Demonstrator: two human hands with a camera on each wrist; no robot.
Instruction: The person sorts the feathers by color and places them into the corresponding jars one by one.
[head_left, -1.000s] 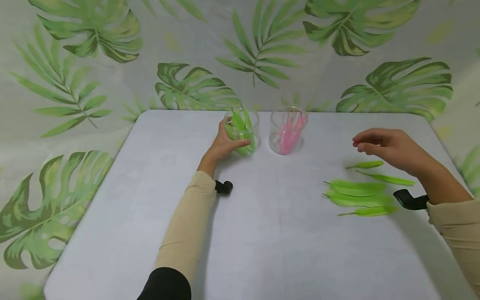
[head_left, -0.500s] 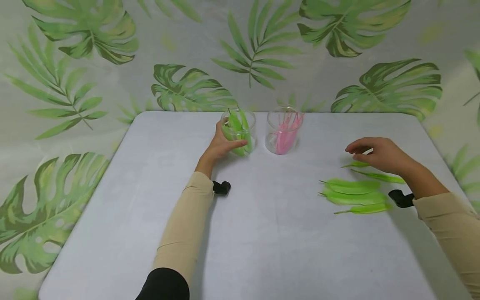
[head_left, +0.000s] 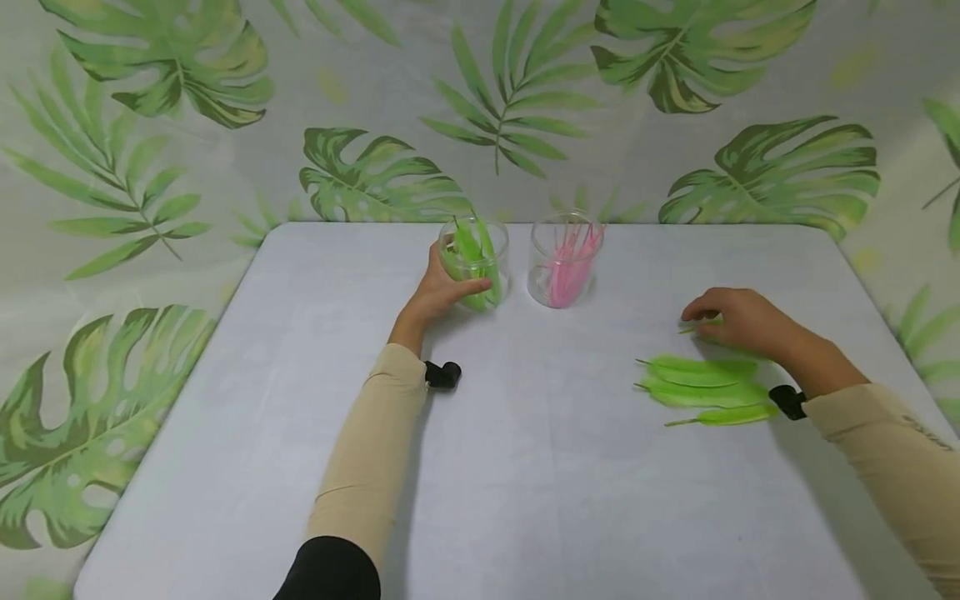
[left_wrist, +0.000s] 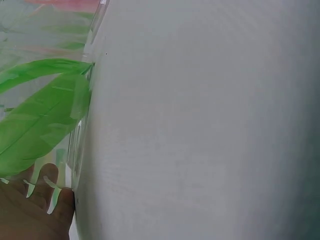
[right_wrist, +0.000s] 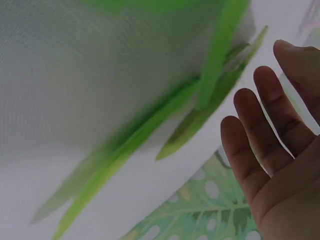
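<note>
At the table's far side, my left hand [head_left: 441,290] grips a clear glass jar [head_left: 501,271] around its left side. Green feathers [head_left: 468,243] stand in that jar, stems up. In the left wrist view, the fingers [left_wrist: 50,175] show beside the green feathers [left_wrist: 40,120] and the glass. My right hand [head_left: 738,318] is low over the far end of the green feathers on the right, its fingertips right at the stem of the farthest feather [head_left: 687,331]. In the right wrist view, the hand's fingers [right_wrist: 242,115] are extended, close beside a green feather [right_wrist: 187,132], with nothing between them.
A second clear jar [head_left: 542,279] holding pink feathers [head_left: 570,273] stands just right of the first. Several green feathers [head_left: 701,393] lie in a row nearer on the white table [head_left: 480,500]. Behind the table hangs a leaf-print cloth [head_left: 570,58].
My right hand has come down and slightly left onto the farthest green feathers, now covering most of them. My left hand keeps its grip on the jar. The head view has shifted slightly.
</note>
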